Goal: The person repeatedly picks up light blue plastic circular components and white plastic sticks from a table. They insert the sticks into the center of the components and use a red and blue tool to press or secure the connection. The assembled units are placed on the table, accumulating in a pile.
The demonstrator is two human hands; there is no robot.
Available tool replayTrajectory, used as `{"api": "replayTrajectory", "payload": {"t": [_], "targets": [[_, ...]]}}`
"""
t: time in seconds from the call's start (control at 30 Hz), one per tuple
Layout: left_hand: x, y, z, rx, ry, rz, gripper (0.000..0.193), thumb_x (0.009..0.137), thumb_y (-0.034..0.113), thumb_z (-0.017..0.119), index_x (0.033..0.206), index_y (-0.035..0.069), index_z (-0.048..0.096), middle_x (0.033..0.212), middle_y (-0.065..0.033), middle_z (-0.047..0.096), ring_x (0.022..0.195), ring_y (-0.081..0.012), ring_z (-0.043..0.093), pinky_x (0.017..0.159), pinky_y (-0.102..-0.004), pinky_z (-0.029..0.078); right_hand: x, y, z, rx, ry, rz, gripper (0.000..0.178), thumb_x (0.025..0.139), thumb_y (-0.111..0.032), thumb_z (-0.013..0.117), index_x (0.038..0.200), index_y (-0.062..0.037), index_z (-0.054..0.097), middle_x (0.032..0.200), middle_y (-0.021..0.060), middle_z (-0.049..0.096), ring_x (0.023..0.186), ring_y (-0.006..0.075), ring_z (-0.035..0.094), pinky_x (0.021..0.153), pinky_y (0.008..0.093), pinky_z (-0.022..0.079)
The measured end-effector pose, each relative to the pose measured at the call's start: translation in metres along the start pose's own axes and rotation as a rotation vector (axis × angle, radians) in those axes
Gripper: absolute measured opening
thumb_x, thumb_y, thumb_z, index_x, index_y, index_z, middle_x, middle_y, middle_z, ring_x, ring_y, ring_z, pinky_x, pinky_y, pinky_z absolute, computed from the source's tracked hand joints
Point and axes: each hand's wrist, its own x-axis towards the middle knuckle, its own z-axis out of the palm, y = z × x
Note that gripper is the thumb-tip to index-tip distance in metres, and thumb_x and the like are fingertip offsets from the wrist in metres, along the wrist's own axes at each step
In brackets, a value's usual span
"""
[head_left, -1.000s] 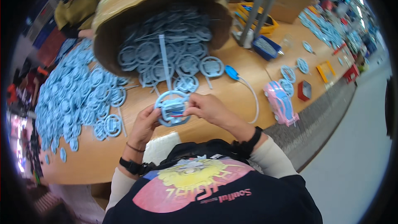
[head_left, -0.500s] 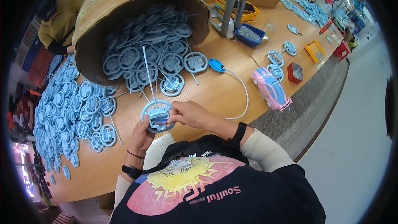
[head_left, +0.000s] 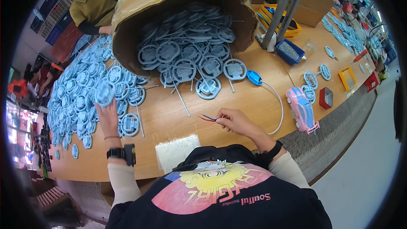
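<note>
Two hands are out over the wooden counter (head_left: pixel 178 114). My left hand (head_left: pixel 107 116) reaches out to the left and its grip is closed on a round blue plastic ring (head_left: pixel 104 93), held just above the spread of like rings (head_left: pixel 72 101) that covers the counter's left side. My right hand (head_left: pixel 237 123) sits near the middle of the counter, close to my chest, its fingers pinched shut on thin wires (head_left: pixel 207 118), one red and one blue, whose free ends point left. Ahead of me a big cardboard drum (head_left: pixel 140 0) lies on its side, with more blue rings (head_left: pixel 186 51) spilling from its mouth onto the counter. A blue plug (head_left: pixel 254 77) with a white cord (head_left: pixel 277 106) lies just right of that spill. A pink and blue toy car (head_left: pixel 302 110) stands near the counter's right edge, with a small red box (head_left: pixel 325 98) just beside it. A white pad (head_left: pixel 177 152) lies at the near edge, between my arms.
</note>
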Motion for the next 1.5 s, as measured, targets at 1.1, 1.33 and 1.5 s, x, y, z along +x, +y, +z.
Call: {"api": "replayTrajectory", "payload": {"t": [1.1, 1.33, 1.5], "targets": [[-0.136, -0.162, 0.135, 0.646, -0.716, -0.306, 0.062, 0.079, 0.017, 0.067, 0.129, 0.002, 0.035, 0.121, -0.0090, 0.047, 0.105, -0.0160, 0.052, 0.087, -0.0286, 0.045, 0.014, 0.014, -0.014, 0.076, 0.195, -0.144, 0.026, 0.086, -0.023, 0.058, 0.094, 0.0011, 0.062, 0.070, -0.0031, 0.055, 0.064, 0.0047, 0.045, 0.057, 0.0212, 0.038], [-0.109, -0.156, 0.122, 0.425, -0.525, -0.716, 0.034, 0.090, 0.027, 0.052, 0.113, 0.003, 0.052, 0.095, -0.0031, 0.058, 0.084, -0.0120, 0.058, 0.076, -0.0292, 0.051, -0.004, -0.034, -0.012, -0.136, 0.284, -0.241, 0.025, 0.086, -0.026, 0.056, 0.081, -0.0017, 0.053, 0.059, 0.0070, 0.051, 0.055, 0.0156, 0.047, 0.051, 0.0297, 0.036], [-0.105, -0.144, 0.132, 0.490, -0.460, -0.653, 0.030, 0.091, 0.026, 0.049, 0.112, 0.004, 0.053, 0.093, -0.0024, 0.059, 0.082, -0.0119, 0.059, 0.074, -0.0302, 0.053, -0.014, -0.040, -0.018, -0.425, 0.201, -0.220, 0.020, 0.084, -0.023, 0.058, 0.080, -0.0040, 0.052, 0.058, 0.0085, 0.049, 0.054, 0.0202, 0.047, 0.050, 0.0325, 0.036]]}}
